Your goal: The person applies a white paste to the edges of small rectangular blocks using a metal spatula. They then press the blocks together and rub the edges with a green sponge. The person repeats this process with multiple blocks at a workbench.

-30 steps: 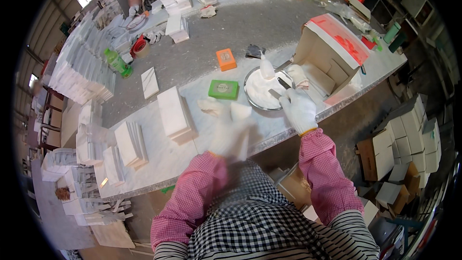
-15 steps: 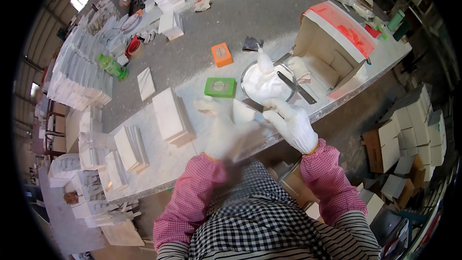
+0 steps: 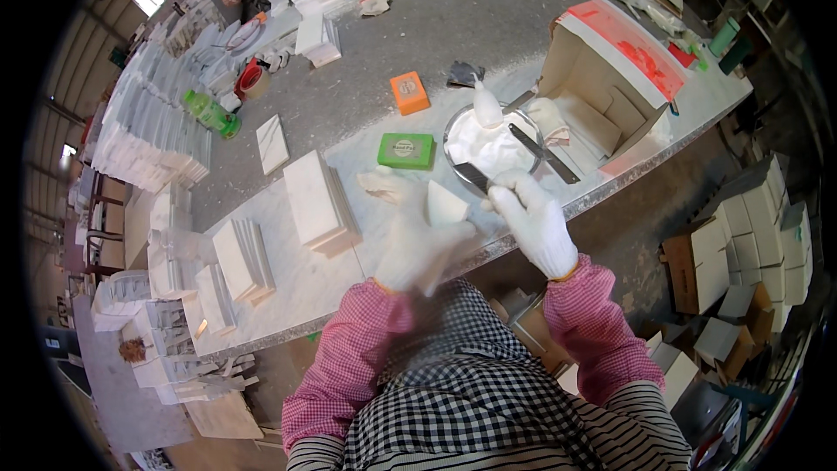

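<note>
Paste, white and smooth-looking [image 3: 485, 151], is contained in a round metal bowl [image 3: 448, 157] near the table's front edge. A dark flat metal blade [image 3: 472, 177] is gripped between the thumb and fingers of the white-gloved right hand [image 3: 534, 225], its broad end pointed up and leftward, overlapping the bowl's near rim from this viewpoint; whether the rim is touched cannot be told. The white-gloved left hand [image 3: 418, 240] is blurred above the front of the table, its fingers spread toward the right hand. Beside those fingers a white flat piece [image 3: 445, 202] is partly covered by the glove; whether it is held or merely lies there cannot be told.

A white plastic squeeze bottle with a pointed nozzle [image 3: 486, 108] is stood in the paste, and a long dark straight tool [image 3: 546, 155] is laid across the bowl's right rim. Farther right, an open cardboard box with a red and white top [image 3: 602, 109] is set on its side. Beyond the left hand, a green rectangular box [image 3: 405, 150] and an orange rectangular box [image 3: 409, 92] are placed on the table. To its left, white rectangular tiles [image 3: 316, 201] are stacked. Both forearms are covered by pink checked sleeves [image 3: 588, 318].
</note>
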### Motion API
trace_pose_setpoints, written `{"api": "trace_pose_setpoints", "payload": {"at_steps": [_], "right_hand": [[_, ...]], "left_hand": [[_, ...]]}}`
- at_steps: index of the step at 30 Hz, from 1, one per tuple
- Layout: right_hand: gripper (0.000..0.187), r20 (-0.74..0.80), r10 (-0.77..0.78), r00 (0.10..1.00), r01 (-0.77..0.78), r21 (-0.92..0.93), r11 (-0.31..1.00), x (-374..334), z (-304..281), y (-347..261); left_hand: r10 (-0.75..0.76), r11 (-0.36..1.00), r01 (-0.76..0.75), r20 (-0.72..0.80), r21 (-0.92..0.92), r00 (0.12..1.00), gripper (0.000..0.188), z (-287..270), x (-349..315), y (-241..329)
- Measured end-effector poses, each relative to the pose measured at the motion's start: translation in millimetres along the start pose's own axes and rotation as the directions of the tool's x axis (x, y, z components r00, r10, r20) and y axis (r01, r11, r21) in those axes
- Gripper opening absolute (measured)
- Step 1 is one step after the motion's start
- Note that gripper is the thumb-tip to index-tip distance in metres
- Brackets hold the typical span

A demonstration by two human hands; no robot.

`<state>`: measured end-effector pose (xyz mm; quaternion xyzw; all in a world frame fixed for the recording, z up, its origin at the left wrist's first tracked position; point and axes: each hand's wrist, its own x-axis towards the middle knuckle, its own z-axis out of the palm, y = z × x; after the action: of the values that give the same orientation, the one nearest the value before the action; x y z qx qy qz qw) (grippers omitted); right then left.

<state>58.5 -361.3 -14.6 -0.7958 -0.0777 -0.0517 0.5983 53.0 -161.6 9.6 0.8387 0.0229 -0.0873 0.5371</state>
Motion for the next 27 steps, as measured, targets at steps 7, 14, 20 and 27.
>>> {"api": "trace_pose_setpoints", "payload": {"at_steps": [7,14,20,27], "right_hand": [[0.023,0.133,0.217,0.967,-0.24,0.188,0.952,3,-1,-1],[0.028,0.283,0.29,0.914,-0.379,0.344,0.859,1,2,-9],[0.026,0.332,0.339,0.88,-0.444,0.324,0.835,3,3,-14],[0.018,0.261,0.214,0.941,-0.278,0.242,0.929,3,12,0]], "left_hand": [[0.022,1.0,-0.021,-0.038,0.019,0.999,0.069,-4,-11,4],[0.025,0.99,-0.017,-0.053,0.139,0.998,0.067,-5,-13,1],[-0.044,0.992,0.046,-0.025,0.12,0.999,0.064,-6,-14,5],[-0.026,0.98,0.03,-0.024,0.199,0.999,0.064,-9,-15,13]]}}
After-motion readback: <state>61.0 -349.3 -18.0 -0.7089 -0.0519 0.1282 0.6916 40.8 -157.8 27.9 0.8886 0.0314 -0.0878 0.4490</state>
